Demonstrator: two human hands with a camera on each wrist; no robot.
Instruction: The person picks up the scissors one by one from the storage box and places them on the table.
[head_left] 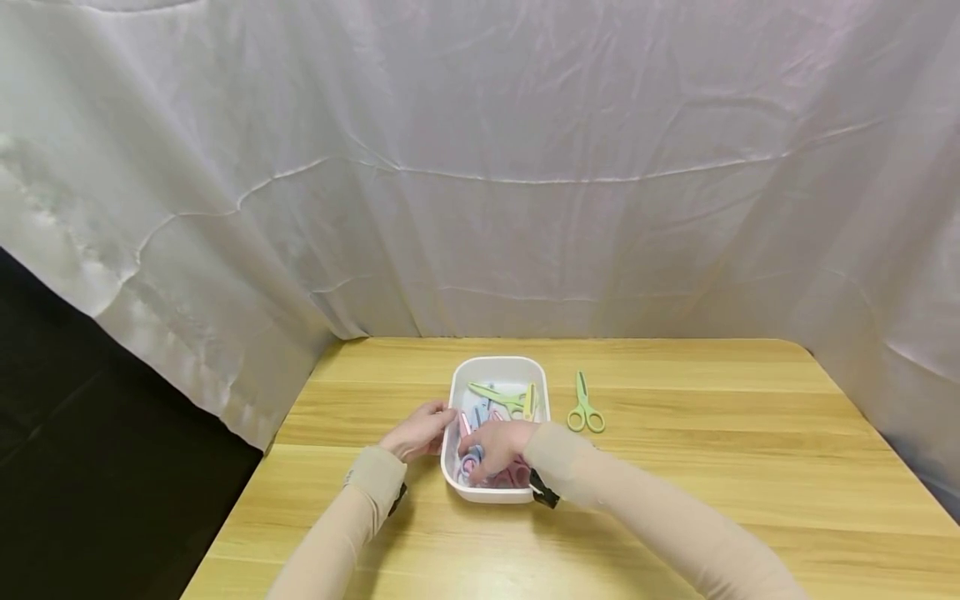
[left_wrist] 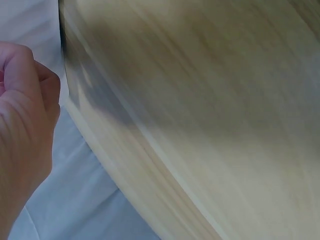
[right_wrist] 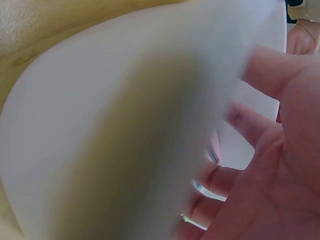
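Note:
A white plastic bin stands on the wooden table, holding several pairs of scissors. My left hand grips its left rim; in the left wrist view, that hand has bent fingers beside the white wall. Down in the bin's near half is my right hand, over pink scissors and beside a blue-purple scissors handle. Its fingers appear spread and slightly bent in the right wrist view, partly hidden by the blurred bin wall. Green scissors and a yellow-handled pair lie toward the far end.
Another pair of green scissors lies on the table right of the bin, blades pointing away. A pale curtain hangs along the table's back and sides. Black cloth is at the left.

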